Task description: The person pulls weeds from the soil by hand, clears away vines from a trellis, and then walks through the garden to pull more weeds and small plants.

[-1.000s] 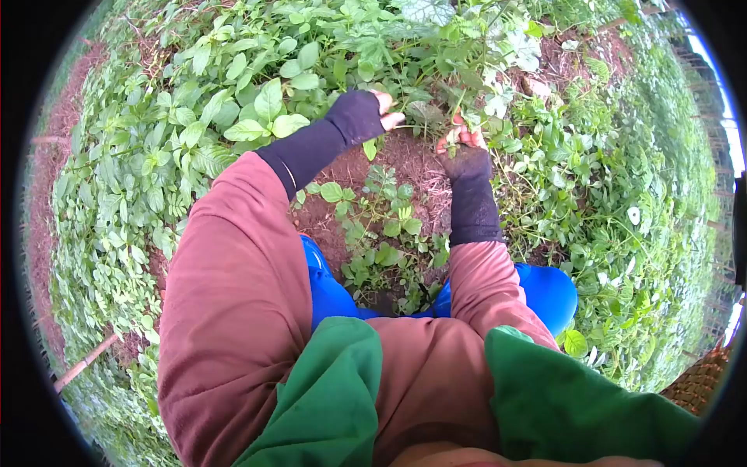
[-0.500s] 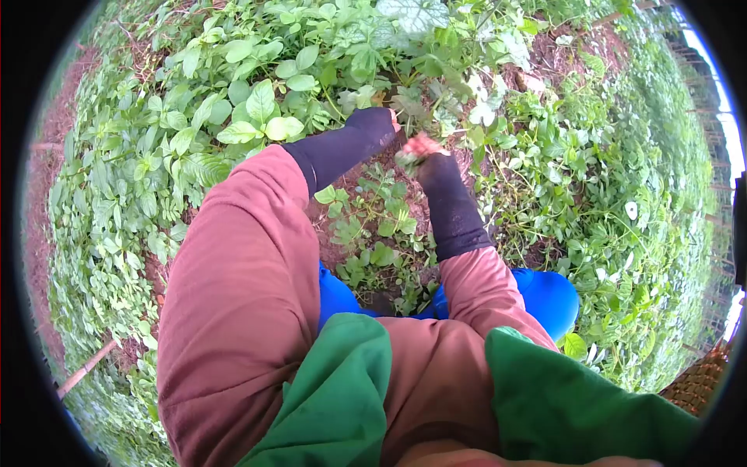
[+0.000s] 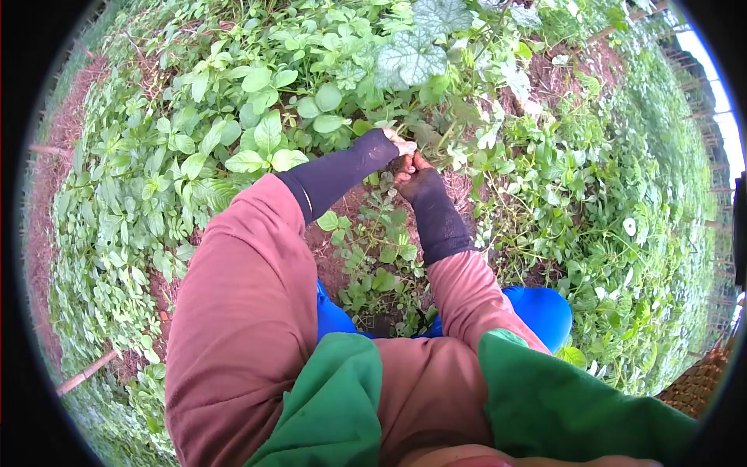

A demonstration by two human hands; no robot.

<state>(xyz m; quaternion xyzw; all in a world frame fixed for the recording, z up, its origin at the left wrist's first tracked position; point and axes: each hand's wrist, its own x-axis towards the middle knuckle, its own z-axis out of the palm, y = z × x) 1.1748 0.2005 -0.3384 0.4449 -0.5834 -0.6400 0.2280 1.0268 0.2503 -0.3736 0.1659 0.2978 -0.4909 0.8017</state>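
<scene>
My left hand (image 3: 401,143) and my right hand (image 3: 411,171) meet low among the plants, both in dark sleeve covers that reach the knuckles. Fingers on both hands are curled closed and touch or nearly touch each other. Something dark shows between them, too small to make out. Just beyond stands a plant with large, pale-mottled leaves (image 3: 412,61), its stems running down close to my fingers. Below the hands, low green weeds (image 3: 381,241) grow from reddish soil (image 3: 328,247).
Dense broad-leaved greenery (image 3: 264,144) spreads on the left, and tangled low plants (image 3: 560,194) on the right. My blue-clad knee (image 3: 541,315) is at the right. A wooden stick (image 3: 87,372) lies at lower left; a woven brown object (image 3: 700,366) is at lower right.
My right hand, blurred and apart before, has moved up and slightly left to meet my left hand. The left hand has shifted a little lower and right.
</scene>
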